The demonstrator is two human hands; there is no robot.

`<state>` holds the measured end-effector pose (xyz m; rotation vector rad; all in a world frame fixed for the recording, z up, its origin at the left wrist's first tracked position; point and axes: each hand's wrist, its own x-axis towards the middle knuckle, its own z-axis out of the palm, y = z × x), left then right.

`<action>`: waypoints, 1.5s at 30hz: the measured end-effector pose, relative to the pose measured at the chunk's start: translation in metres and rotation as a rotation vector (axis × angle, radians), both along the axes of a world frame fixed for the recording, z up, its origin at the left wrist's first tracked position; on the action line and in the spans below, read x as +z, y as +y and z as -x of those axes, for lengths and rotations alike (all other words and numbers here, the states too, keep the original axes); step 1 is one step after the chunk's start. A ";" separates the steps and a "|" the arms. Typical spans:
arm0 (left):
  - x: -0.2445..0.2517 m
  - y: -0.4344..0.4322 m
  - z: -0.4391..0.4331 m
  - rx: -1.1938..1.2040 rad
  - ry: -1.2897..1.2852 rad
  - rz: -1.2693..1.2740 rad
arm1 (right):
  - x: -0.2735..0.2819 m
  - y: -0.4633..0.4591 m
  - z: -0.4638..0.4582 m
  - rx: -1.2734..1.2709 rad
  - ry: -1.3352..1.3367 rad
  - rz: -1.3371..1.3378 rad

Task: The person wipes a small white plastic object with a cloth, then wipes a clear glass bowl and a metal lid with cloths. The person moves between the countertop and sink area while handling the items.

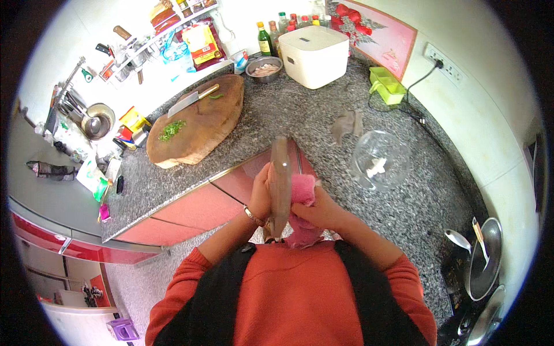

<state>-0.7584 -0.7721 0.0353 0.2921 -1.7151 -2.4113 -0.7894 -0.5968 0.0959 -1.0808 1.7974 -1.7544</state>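
Close to my body, off the counter's edge, my left hand (261, 194) grips a round, flat, brownish object, perhaps a lid or plate (281, 186), seen nearly edge-on and held upright. My right hand (318, 209) holds a pink cloth (303, 190) against its right side, with part of the cloth hanging below. To the right on the granite counter stands a clear glass bowl (381, 160) with something white in it. A crumpled grey-brown cloth (347, 125) lies just behind the bowl.
On the left counter, a wooden chopping board (203, 121) carries a cleaver (184, 104) and chopped greens (172, 130). Further back are a metal bowl of pale pieces (264, 70), a white container (314, 56), bottles and a green plastic basket (386, 85). A wok (484, 259) sits at lower right.
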 end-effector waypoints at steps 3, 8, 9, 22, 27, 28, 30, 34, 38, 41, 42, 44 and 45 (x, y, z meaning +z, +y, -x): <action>0.005 -0.061 0.036 -0.093 0.053 0.411 | 0.006 -0.039 0.018 0.071 -0.351 0.037; 0.011 -0.122 0.087 -0.145 0.093 -0.230 | 0.019 -0.134 0.065 -0.241 -0.296 0.151; 0.011 -0.132 0.096 -0.120 0.087 -0.152 | 0.020 -0.150 0.076 -0.289 -0.231 0.153; 0.043 -0.186 0.185 -0.063 0.035 0.130 | 0.020 -0.137 0.118 -0.250 -0.842 0.507; 0.076 -0.180 0.196 0.096 0.107 -0.168 | 0.035 -0.098 0.132 -0.378 -0.879 0.845; 0.082 -0.180 0.196 0.085 0.052 -0.102 | 0.036 -0.096 0.136 -0.476 -0.755 0.654; 0.088 -0.162 0.196 0.127 0.114 0.142 | 0.037 -0.094 0.147 -0.727 -0.532 0.246; 0.087 -0.122 0.188 0.113 0.374 0.564 | 0.030 -0.106 0.180 -0.874 0.264 -0.162; 0.085 -0.110 0.183 -0.212 0.347 0.593 | 0.037 -0.110 0.192 -0.852 0.618 -0.279; 0.083 -0.106 0.183 -0.234 0.403 0.492 | 0.045 -0.115 0.181 -0.649 0.872 -0.227; 0.082 -0.106 0.182 -0.222 0.380 0.403 | 0.046 -0.117 0.175 -0.604 0.886 -0.188; 0.082 -0.104 0.181 -0.194 0.394 0.318 | 0.041 -0.119 0.161 -0.535 0.784 -0.201; 0.083 -0.104 0.180 -0.170 0.393 0.283 | 0.036 -0.119 0.157 -0.495 0.837 -0.221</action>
